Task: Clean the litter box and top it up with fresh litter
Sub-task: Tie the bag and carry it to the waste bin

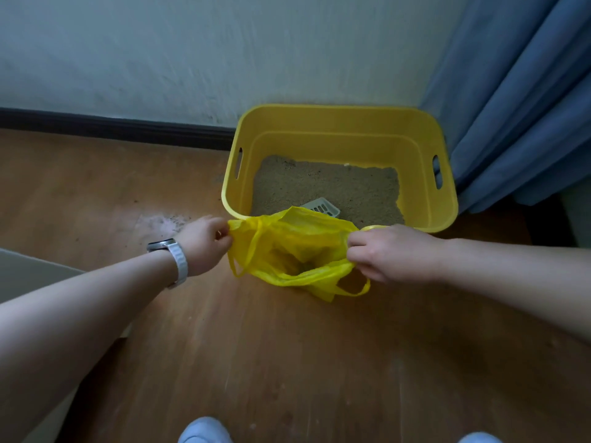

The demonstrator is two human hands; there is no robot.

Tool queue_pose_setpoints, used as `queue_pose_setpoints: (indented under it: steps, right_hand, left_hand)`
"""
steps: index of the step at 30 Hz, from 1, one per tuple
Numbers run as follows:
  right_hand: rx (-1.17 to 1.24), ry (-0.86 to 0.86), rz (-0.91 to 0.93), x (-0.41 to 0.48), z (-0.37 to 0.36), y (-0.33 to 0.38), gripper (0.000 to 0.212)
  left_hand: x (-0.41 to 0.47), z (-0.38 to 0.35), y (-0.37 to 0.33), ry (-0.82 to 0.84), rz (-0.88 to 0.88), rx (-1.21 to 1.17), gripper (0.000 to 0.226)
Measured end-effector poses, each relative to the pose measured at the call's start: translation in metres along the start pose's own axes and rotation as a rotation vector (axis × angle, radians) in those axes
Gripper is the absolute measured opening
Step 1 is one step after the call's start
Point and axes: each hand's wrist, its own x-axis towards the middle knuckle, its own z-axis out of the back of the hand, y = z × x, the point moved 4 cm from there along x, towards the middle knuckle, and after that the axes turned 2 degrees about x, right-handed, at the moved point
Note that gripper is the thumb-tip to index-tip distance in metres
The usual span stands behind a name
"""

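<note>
Wooden floor point(287, 362) fills the lower view and meets a pale wall point(160, 52) along a dark skirting board point(112, 126). A blue curtain point(518, 91) hangs at the right, just beside the litter box.

The yellow litter box point(335, 123) stands on the floor against the wall, in the corner by the curtain, with a slot handle in each end wall. Sandy litter point(326, 187) covers its bottom in a shallow layer.

You hold a yellow plastic bag point(294, 241) in front of the box's near rim, its mouth stretched open between your hands and facing up; a loop handle hangs at each side. Your left hand point(201, 244) pinches the bag's left edge with curled fingers. Your right hand point(393, 254) grips the right edge in the same way.

A white slotted scoop point(323, 208) lies on the litter at the near wall, partly hidden behind the bag. A watch point(160, 245) on a white band sits on your left wrist. A pale dusty patch point(160, 223) marks the floor left of the box.
</note>
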Motion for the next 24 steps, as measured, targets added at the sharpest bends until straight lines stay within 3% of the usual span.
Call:
queue_pose_setpoints:
  steps: [6,11,17,19,21,24]
  right_hand:
    - [0.056,-0.147,-0.072,-0.009,0.023,0.0,0.036]
    - [0.287,-0.326,-0.282,-0.011,0.028,-0.002,0.02]
    - [0.58,-0.361,-0.514,-0.009,0.017,0.0,0.02]
    - [0.656,-0.381,-0.564,-0.006,0.018,-0.001,0.02]
    - [0.71,-0.412,-0.587,-0.004,0.02,-0.002,0.016]
    - [0.811,-0.425,-0.62,-0.003,0.023,-0.005,0.013]
  left_hand:
    - [-0.005,0.007,-0.01,0.033,0.092,-0.141,0.012]
    - [-0.014,0.013,-0.022,-0.034,0.02,-0.163,0.014]
    - [-0.027,0.009,-0.04,0.232,-0.161,-0.159,0.02]
    - [-0.032,0.01,-0.043,0.308,-0.247,-0.045,0.04]
    - [-0.034,0.009,-0.04,0.275,-0.369,0.129,0.052]
    - [-0.03,0.01,-0.037,0.079,-0.505,0.233,0.036]
